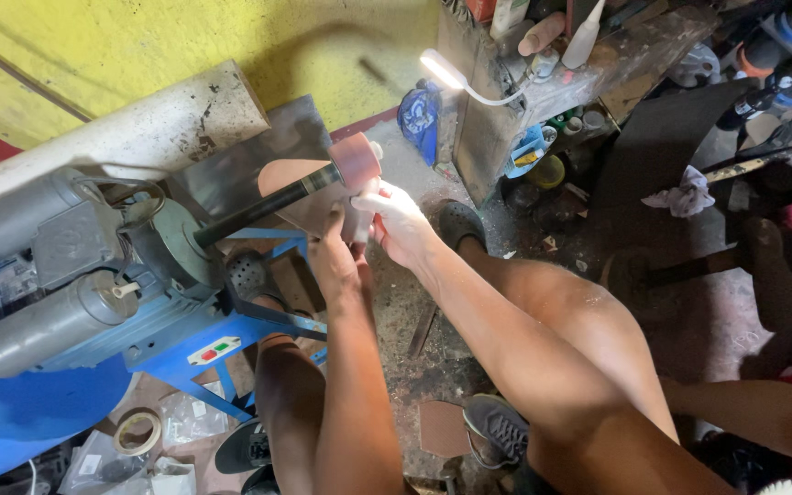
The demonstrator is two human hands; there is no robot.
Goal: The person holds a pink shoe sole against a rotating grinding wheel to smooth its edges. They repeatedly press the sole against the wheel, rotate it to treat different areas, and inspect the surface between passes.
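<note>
Under the drum (357,158), far of the knees: left hand (334,249) and right hand (400,223) both clenched on small workpiece (360,220); best pressed lightly, fingertips clear of abrasive.

A dull reddish-pink is seen on the sanding drum (357,158), which is carried on a black shaft (268,203). At nine o'clock of it, grey is shown by the motor (43,325), while bright blue is worn by the machine frame (231,344), where a small white switch plate with one red and one green dot (214,350) is fixed. The wall (231,46) at twelve o'clock is painted yellow. A white lamp (442,69) is lit at one o'clock. A beige tape roll (137,431) is seen at seven o'clock, and a grey shoe with white laces (497,429) at five o'clock.
</note>
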